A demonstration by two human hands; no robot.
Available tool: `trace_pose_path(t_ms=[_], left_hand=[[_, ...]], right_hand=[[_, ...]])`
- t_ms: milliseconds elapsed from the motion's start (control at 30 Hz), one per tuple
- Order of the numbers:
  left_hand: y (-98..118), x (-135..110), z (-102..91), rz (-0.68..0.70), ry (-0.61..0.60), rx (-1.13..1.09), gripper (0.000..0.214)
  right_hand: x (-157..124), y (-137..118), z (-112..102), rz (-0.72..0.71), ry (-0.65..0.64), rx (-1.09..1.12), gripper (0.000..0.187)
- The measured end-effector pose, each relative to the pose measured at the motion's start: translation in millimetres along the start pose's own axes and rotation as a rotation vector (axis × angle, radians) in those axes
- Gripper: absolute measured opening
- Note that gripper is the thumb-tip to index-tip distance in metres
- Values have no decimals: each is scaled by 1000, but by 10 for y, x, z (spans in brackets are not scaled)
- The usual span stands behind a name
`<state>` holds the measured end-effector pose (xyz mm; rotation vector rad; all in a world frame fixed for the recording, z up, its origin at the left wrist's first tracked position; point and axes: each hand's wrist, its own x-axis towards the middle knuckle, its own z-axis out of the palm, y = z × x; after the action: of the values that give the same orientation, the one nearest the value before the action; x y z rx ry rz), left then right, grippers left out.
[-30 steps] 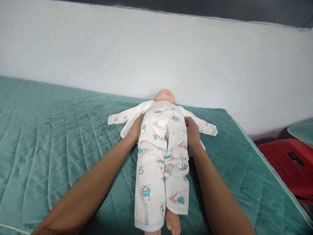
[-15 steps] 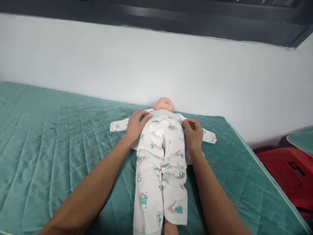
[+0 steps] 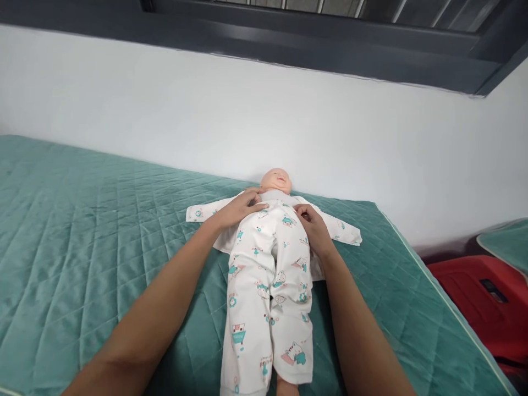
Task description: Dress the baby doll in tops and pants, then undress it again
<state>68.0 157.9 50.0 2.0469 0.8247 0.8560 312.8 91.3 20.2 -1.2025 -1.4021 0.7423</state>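
Observation:
A baby doll point(image 3: 277, 180) lies face up with its head near the wall. It wears a white long-sleeved top point(image 3: 343, 229) spread out at both sides, and white printed trousers point(image 3: 251, 275) with a grey waistband reaching high on the body. My left hand point(image 3: 241, 209) is at the waist on the left, thumb over the printed cloth and fingers by the waistband, closed on its edge. On the opposite side, my right hand point(image 3: 313, 224) has curled fingers pinching the waistband. One bare foot point(image 3: 287, 388) shows below the right trouser leg; the other is out of sight.
A green quilted cover point(image 3: 124, 236) lies under the doll, its piped edge running down on the right. Behind rises a white wall point(image 3: 206, 110) below a dark window frame point(image 3: 330, 38). Beyond the bed's right edge sits a red plastic chair point(image 3: 474, 291).
Both hands have shifted inward along the waist, closer together over the doll's belly. The camera view has tilted slightly up, showing more of the window.

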Motion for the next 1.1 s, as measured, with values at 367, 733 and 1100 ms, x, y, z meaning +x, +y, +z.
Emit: trace_pose_path(t_ms=[367, 733, 1100], left_hand=[[-36, 160, 53, -57, 141, 102, 30], [-321, 510, 153, -136, 338, 289, 23], [-274, 198, 128, 57, 197, 337, 36]], right_hand=[[191, -52, -9, -111, -40, -442, 35], [509, 10, 43, -12, 101, -564, 35], [326, 112, -6, -138, 152, -380, 23]])
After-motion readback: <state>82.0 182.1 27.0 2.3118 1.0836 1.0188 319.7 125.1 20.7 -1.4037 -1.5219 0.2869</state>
